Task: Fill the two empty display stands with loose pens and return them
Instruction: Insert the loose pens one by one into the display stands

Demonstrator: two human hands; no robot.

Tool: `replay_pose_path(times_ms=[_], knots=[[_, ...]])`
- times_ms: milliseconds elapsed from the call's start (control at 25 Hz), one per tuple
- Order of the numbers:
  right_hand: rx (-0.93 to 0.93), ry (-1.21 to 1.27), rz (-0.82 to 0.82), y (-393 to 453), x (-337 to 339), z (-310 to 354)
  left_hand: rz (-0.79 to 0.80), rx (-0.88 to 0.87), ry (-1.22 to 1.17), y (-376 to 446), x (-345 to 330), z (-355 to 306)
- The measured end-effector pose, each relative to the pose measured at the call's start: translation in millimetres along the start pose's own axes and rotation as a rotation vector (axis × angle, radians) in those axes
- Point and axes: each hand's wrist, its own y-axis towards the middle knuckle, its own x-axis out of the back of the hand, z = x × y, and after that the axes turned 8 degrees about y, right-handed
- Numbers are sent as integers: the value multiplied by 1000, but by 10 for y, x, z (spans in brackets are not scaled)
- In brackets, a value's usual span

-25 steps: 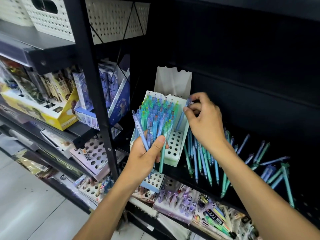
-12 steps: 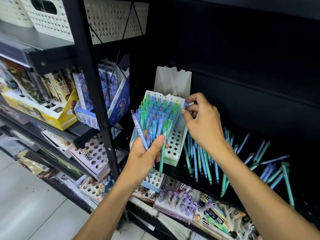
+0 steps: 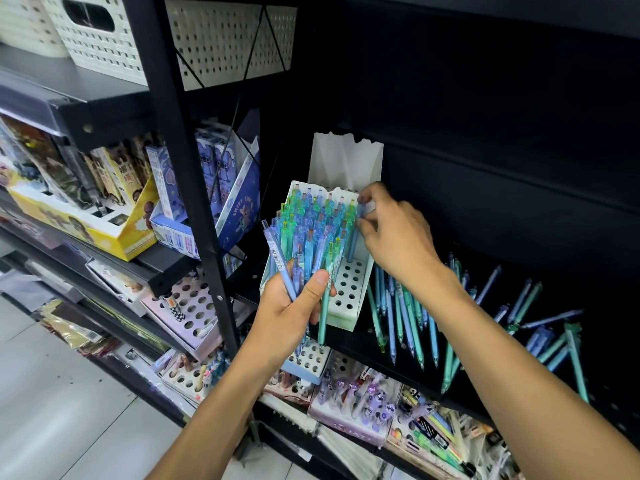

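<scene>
Meanwhile, at the right-hand shelf, the left hand (image 3: pixel 294 313) grips a spare bundle of pens (image 3: pixel 298 271) ready to feed, while the right hand (image 3: pixel 394 237) pinches one pen (image 3: pixel 355 233) into the nearly full white stand (image 3: pixel 349 289).

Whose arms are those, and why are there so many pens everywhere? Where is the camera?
The camera sits on a person's head and looks down, so you see their own two arms in a stationery shop. There is only this one view. The left hand holds a bunch of blue and green pens. The right hand pinches one blue pen and stands it in a white display stand, a box with round holes that keep pens upright. Most back rows have pens; many front holes are still empty. More loose pens lie on the black shelf to the right, waiting their turn. Other pen boxes sit on the shelves below and to the left.
</scene>
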Motion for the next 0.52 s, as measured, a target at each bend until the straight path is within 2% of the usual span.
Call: replay_pose_path(times_ms=[160,240,280,320,360,400,480,520], knots=[[-32,-115,35,41,25,30,-7,13,2,16,-25,-14],[49,-173,-164,-16,81,76,-16,18,-11,16,-46,-14],[101,-83,-281,-101,132,128,-21,21,-24,19,-66,-22],[124,87,-320,-204,187,193,-31,23,-37,22,-87,-32],[116,282,-263,-301,231,261,-42,24,-47,25,-114,-47],[72,426,-135,-391,256,330,-54,21,-59,30,-143,-60],[-30,539,80,-521,228,365,-63,13,-90,30,-210,-78],[-58,590,107,-546,207,343,-63,6,-95,27,-231,-80]])
